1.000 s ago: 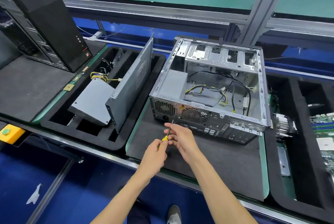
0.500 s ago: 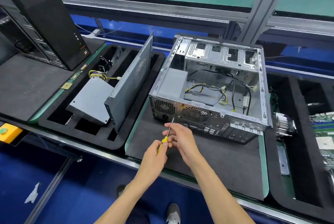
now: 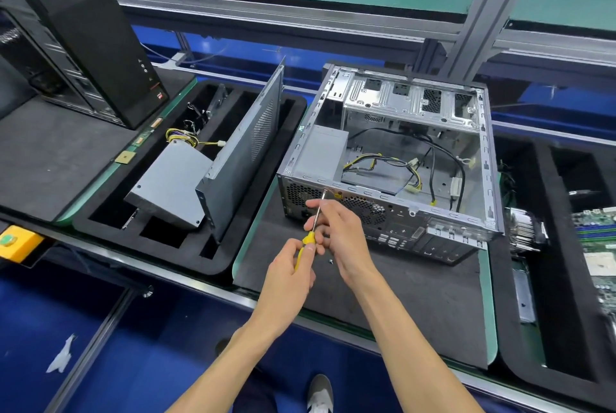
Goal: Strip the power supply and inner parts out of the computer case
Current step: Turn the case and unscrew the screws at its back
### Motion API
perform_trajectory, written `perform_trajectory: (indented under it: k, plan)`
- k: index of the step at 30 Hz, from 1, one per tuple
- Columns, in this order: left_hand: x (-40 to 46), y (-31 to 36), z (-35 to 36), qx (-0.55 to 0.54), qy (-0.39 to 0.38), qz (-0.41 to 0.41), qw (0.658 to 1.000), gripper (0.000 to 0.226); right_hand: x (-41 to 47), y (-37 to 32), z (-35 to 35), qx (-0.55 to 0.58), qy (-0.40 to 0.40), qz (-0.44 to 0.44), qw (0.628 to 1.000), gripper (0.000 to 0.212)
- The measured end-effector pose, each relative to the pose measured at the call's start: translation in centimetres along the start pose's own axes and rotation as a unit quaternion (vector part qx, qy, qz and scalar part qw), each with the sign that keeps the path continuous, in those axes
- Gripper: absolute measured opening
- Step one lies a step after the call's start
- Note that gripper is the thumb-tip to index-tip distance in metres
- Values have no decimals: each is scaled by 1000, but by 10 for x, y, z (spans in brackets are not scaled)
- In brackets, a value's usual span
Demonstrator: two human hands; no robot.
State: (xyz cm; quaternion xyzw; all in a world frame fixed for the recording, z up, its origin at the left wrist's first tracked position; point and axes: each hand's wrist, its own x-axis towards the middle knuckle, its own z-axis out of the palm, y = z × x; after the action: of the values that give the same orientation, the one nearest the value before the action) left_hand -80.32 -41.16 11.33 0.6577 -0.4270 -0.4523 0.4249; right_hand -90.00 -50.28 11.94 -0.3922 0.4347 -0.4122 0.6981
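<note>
An open silver computer case (image 3: 480, 212) lies on its side on a dark mat, rear panel toward me. Its grey power supply (image 3: 321, 152) sits in the near-left corner, with yellow and black cables (image 3: 383, 162) trailing across the case floor. My left hand (image 3: 288, 266) grips the yellow handle of a screwdriver (image 3: 316, 216). My right hand (image 3: 340, 229) pinches its metal shaft. The tip touches the rear panel's top edge beside the power supply. A small loose screw (image 3: 330, 261) lies on the mat under my hands.
A black foam tray (image 3: 100, 222) on the left holds another power supply (image 3: 170, 179) and a leaning side panel (image 3: 246, 152). A black tower (image 3: 86, 29) stands far left. A tray at right holds a heatsink (image 3: 526, 229) and a motherboard (image 3: 596, 246). A yellow button box (image 3: 16, 242) sits at the left edge.
Both hands and the screwdriver have risen slightly, so the tip now sits higher on the rear panel. A loose screw now shows on the mat below my hands.
</note>
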Motion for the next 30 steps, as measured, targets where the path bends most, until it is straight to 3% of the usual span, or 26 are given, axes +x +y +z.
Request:
perform_trajectory:
  k: [6,8,10,12,14,18,21,26,28,30]
  plan:
    - [-5,9,-2,49,17,1,999,23,2,3,-1,20,-1,12,1000,26]
    - [-7,12,-5,188,55,43,980,23,3,3,0,57,-6,23,998,25]
    - [-8,19,-7,339,93,82,933,25,4,3,1,99,-17,33,994,26]
    - [-9,23,-8,388,108,90,911,26,3,1,1,111,-23,39,993,26]
    - [-7,23,-8,351,103,87,927,26,3,-3,0,67,-17,37,997,27]
    - [-1,19,-4,132,53,28,989,31,-1,-21,-7,-147,-3,11,989,30]
    - [0,18,-5,1,21,-38,999,32,-6,-38,-15,-397,29,-101,912,33]
    - [-4,16,-4,210,94,59,971,37,0,-72,-20,-493,145,-327,793,26]
    - [-5,20,-1,285,109,71,950,35,15,-81,-22,-540,127,-324,766,22]
    - [-5,23,0,361,120,71,922,34,31,-83,-21,-602,62,-240,759,34]
